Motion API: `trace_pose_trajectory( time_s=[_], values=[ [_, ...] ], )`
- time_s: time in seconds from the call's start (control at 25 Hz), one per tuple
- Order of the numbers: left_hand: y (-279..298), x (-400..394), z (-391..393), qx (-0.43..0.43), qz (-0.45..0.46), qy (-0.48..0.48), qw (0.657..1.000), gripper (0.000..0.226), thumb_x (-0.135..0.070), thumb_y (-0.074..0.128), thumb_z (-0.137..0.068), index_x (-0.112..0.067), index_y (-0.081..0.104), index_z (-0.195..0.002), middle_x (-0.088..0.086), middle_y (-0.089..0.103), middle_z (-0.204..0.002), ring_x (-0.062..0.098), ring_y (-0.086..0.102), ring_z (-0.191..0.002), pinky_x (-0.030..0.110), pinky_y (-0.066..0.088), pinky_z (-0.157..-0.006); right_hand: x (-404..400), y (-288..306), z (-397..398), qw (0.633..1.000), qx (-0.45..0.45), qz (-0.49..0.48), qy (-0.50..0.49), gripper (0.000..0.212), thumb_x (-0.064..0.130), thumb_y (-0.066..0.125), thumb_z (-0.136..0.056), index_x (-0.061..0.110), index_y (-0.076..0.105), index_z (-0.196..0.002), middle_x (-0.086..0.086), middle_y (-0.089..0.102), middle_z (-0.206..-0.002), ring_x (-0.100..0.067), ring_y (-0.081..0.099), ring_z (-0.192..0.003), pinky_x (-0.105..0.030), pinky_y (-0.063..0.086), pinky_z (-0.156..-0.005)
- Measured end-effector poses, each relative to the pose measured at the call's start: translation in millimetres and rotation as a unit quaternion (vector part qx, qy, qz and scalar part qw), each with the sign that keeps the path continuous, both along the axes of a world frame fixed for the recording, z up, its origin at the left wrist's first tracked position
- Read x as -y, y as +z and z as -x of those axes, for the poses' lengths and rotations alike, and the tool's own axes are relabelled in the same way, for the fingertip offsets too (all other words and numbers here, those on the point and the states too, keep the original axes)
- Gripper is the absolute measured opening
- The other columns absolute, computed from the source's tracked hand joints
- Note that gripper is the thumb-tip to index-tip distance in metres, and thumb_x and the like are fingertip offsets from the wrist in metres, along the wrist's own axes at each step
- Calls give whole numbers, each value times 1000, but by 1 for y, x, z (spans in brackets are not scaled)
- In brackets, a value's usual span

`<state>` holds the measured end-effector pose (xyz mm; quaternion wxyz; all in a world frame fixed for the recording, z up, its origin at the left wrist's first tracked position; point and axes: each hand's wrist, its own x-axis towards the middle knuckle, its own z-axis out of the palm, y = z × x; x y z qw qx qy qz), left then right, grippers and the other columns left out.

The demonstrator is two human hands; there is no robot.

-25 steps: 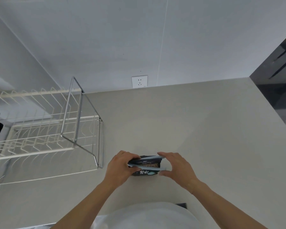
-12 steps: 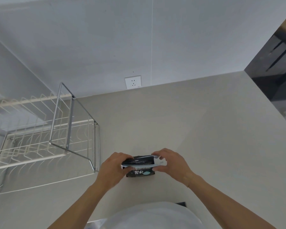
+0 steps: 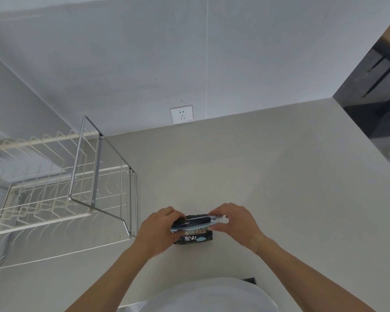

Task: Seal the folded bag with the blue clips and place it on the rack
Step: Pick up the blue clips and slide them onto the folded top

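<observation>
A small dark folded bag with light lettering rests on the beige counter near its front edge. A long pale blue clip lies across the bag's folded top. My left hand grips the bag and the clip's left end. My right hand pinches the clip's right end between thumb and fingers. The rack, made of cream wire with a chrome frame, stands on the counter to the left of the bag, a short gap from my left hand.
A white wall socket sits on the grey wall behind the counter. The counter's right edge drops to a dark floor area. A small dark object lies at the counter's front edge by my white shirt.
The clip's two arms, spread apart a second ago, now lie closer together over the bag's fold. Both hands stay on the bag; the camera view has shifted slightly.
</observation>
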<state>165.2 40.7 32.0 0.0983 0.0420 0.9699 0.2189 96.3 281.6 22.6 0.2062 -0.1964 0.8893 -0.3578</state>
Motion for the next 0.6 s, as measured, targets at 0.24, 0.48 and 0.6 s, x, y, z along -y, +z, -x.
trace_pose_trajectory(
  time_s=[0.24,0.48,0.6],
  values=[
    [11,-40,26,-27,50,-101,993,30,-47,58,-86,-28,55,-108,-7,61,-101,17,58,-89,32,47,-64,3,-1,4,1000,-1,-9,12,26,48,75,-74,33,72,-96,19,63,-84,8,47,-72,-12,34,-69],
    [8,-56,32,-16,57,-111,992,23,-40,53,-90,-23,53,-105,-3,60,-100,19,56,-87,36,50,-62,-5,-1,6,1000,3,-18,10,28,51,73,-76,35,71,-99,12,70,-93,-1,49,-78,-18,41,-73],
    [9,-57,33,-22,56,-116,991,21,-40,52,-90,-25,52,-105,-4,59,-99,18,55,-84,33,46,-58,-11,-3,5,1000,8,2,-18,28,49,77,-73,34,73,-96,11,71,-91,-3,55,-80,-23,47,-76]
  ],
)
